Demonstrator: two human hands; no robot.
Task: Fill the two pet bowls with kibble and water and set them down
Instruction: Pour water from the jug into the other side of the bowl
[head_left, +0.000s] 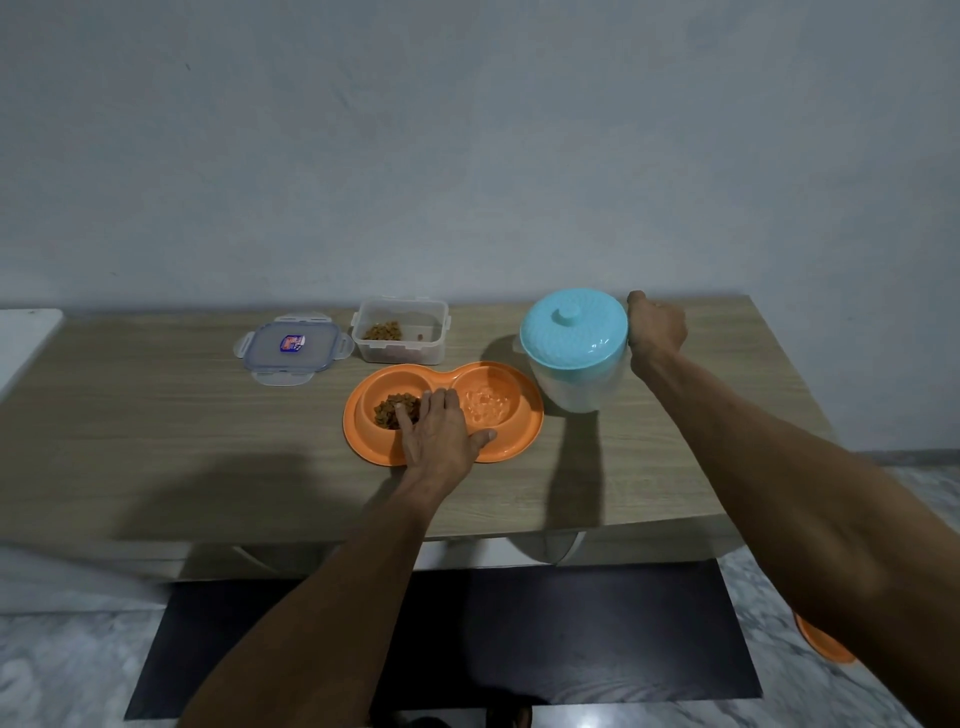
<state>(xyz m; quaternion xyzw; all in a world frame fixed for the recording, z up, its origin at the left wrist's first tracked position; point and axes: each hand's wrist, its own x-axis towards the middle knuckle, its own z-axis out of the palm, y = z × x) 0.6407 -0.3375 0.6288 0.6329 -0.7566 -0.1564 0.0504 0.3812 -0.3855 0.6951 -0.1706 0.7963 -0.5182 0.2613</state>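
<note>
An orange double pet bowl (524, 423) sits on the wooden table (156, 426). Its left well holds brown kibble (390, 408) and its right well holds water (485, 405). My left hand (441, 434) lies flat on the bowl's middle and near rim, fingers spread over the divider. My right hand (655, 328) is closed around the handle side of a white jug with a turquoise lid (574, 332), which stands upright right of the bowl; the handle itself is hidden.
A clear plastic container (400, 332) with a little kibble stands behind the bowl, its clip lid (292, 351) lying to the left. On the floor lie a black mat (571, 623) and an orange object (821, 644) at the right. A white surface (26, 338) adjoins the table's left end.
</note>
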